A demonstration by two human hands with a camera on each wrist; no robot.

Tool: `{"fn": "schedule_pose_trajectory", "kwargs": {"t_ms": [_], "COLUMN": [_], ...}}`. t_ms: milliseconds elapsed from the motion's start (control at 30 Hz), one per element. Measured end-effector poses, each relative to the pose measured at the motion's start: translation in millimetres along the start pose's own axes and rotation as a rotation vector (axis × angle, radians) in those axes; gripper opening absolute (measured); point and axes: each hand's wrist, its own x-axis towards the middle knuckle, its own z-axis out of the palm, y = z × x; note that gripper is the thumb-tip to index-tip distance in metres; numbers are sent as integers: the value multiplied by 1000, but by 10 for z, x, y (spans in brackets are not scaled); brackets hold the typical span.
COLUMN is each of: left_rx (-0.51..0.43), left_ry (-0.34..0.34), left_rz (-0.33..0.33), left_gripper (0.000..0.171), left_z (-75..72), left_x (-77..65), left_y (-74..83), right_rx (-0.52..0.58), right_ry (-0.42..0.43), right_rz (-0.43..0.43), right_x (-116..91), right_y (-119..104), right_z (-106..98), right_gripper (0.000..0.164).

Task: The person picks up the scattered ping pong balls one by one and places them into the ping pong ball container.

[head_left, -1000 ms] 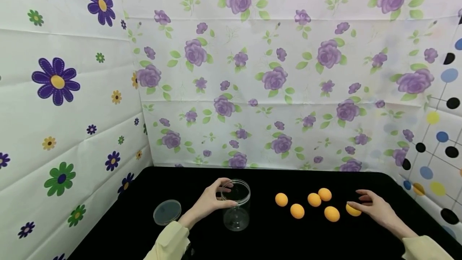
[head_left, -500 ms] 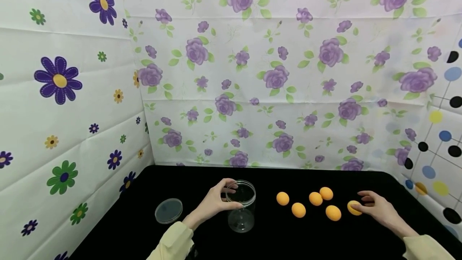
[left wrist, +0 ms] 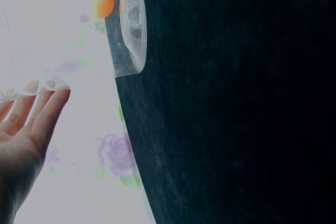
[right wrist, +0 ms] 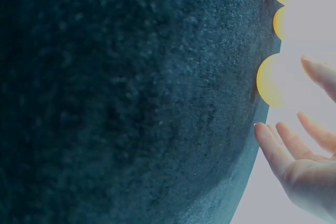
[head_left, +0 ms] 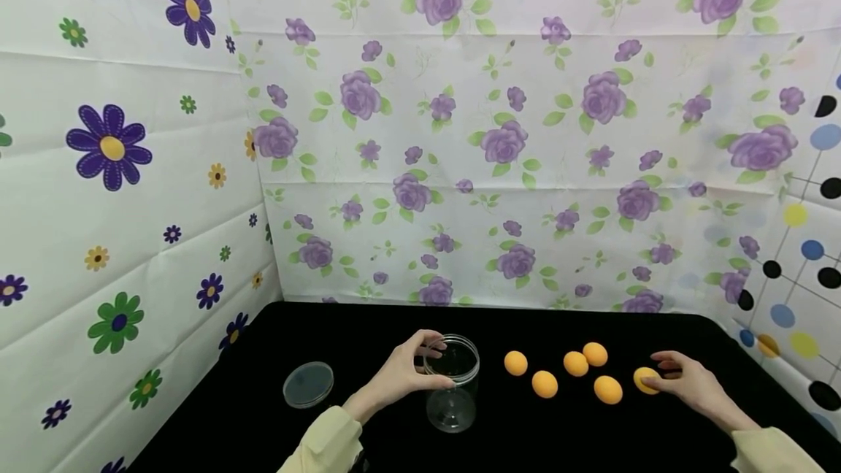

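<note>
My left hand (head_left: 397,379) holds a clear plastic jar (head_left: 453,411) by its open rim, thumb on the near side and fingers on the far side. In the left wrist view the base of the jar (left wrist: 134,24) shows tilted beyond the fingers. At the right, my right hand (head_left: 693,389) is at the rightmost orange ping-pong ball (head_left: 642,378), its thumb overlapping it in the head view. The right wrist view has these fingers spread loosely beside a ball (right wrist: 269,80). Several more orange ping-pong balls (head_left: 544,384) lie between jar and right hand.
A round translucent lid (head_left: 309,385) lies to the left of the left forearm on the black tabletop (head_left: 525,436). Behind stands a flowered curtain (head_left: 499,239), with patterned sheets at both sides.
My left hand has moved the jar a little to the right and toward me. The right hand's thumb has shifted slightly over the rightmost ball; the other balls stay put.
</note>
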Motion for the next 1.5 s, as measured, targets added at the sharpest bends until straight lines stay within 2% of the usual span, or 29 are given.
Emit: {"fn": "schedule_pose_trajectory", "kwargs": {"t_ms": [233,433,700,833,1033,1200,1400,1500], "left_rx": [3,31,8,14,19,7,24,18], "left_ry": [0,9,-11,-14,-19,-31,-30,-39], "left_rz": [-1,-6,15,18,49,45,48,53], "left_gripper": [63,59,59,58,60,60,60,59], "left_z": [70,129,197,221,251,267,303,317], "left_x": [18,35,-11,-20,-6,16,97,98], "left_y": [23,49,347,417,402,415,184,217], "right_rx": [-9,6,12,24,42,61,59,71], "right_ry": [1,-4,-8,-8,-10,-16,-18,-21], "right_rz": [-30,-12,-9,-9,-15,-12,11,11], "right_x": [9,15,19,21,22,21,27,26], "right_y": [35,24,27,16,20,21,12,10], "right_z": [21,28,53,63,80,92,100,97], "right_gripper": [68,66,66,66,65,63,58,58]}}
